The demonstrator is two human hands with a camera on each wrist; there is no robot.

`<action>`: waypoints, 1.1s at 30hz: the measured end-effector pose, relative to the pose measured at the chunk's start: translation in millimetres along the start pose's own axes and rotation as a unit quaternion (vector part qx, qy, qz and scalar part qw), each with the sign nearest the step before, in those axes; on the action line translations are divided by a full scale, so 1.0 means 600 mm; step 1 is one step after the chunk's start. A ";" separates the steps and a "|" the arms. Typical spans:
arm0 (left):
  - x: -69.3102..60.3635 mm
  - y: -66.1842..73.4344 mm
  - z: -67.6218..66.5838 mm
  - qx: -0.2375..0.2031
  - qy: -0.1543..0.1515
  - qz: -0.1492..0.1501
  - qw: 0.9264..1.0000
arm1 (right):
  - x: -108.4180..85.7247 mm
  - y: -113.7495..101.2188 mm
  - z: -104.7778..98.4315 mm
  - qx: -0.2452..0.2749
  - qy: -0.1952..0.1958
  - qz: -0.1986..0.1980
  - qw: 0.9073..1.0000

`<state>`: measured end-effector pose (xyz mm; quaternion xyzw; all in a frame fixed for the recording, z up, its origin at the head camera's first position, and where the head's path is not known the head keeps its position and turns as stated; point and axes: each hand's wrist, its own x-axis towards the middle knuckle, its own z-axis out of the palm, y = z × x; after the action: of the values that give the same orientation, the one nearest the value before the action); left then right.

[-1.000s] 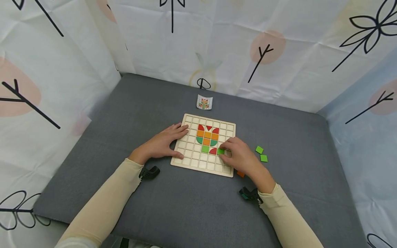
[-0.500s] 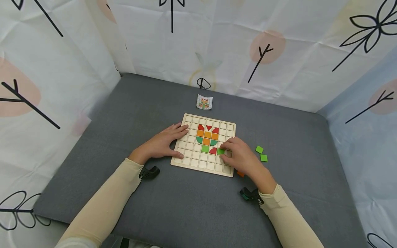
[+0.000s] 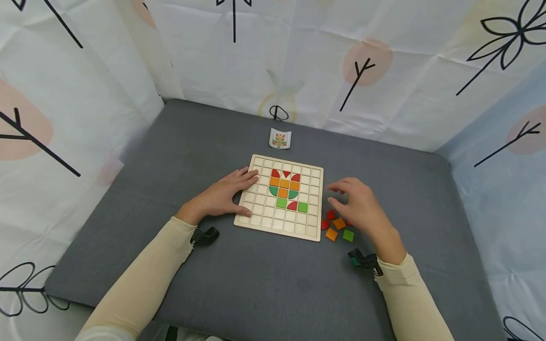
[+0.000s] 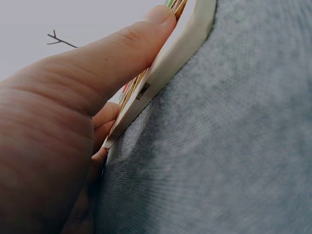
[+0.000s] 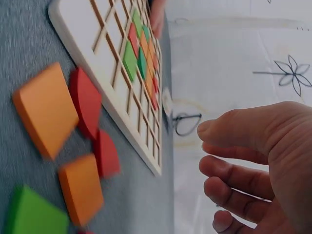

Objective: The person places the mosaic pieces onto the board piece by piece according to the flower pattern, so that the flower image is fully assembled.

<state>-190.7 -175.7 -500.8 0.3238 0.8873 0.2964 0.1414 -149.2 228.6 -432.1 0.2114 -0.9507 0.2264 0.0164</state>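
A light wooden grid board (image 3: pixel 265 222) lies on the grey table with red, orange, green and teal pieces in its cells. The left hand (image 3: pixel 217 194) rests on the board's left edge, fingers and thumb spread; in the left wrist view its thumb (image 4: pixel 122 53) lies over the rim. Off the board's right side, the right hand (image 3: pixel 360 206) hovers empty, thumb and fingers apart, above loose pieces. A green square (image 3: pixel 303 207) sits in the board, right of a red piece (image 3: pixel 292 205). The right wrist view shows the hand (image 5: pixel 263 165) holding nothing.
Loose orange squares (image 3: pixel 331 234), a green square (image 3: pixel 348 235) and red pieces (image 3: pixel 325 224) lie right of the board, partly under the right hand. A small pattern card (image 3: pixel 279 139) lies behind the board. Patterned cloth (image 3: pixel 315 61) hangs around the table.
The right hand has let go of the green square in the board and moved right, off the board, uncovering loose pieces. The left hand stays on the board's edge.
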 end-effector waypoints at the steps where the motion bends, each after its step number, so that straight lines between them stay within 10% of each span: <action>1: 0.000 -0.001 0.000 0.000 0.000 -0.001 1.000 | -0.002 0.004 -0.004 -0.002 0.001 0.000 1.000; 19: -0.001 -0.001 0.001 0.002 0.005 -0.001 1.000 | -0.024 0.015 0.014 -0.002 -0.126 0.001 0.992; 33: -0.001 0.000 0.000 -0.004 0.002 -0.006 1.000 | -0.020 0.023 0.029 -0.028 -0.079 0.040 0.996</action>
<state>-190.4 -176.1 -500.8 0.3173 0.8881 0.3001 0.1429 -143.0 236.7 -455.2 0.1900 -0.9626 0.1828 -0.0615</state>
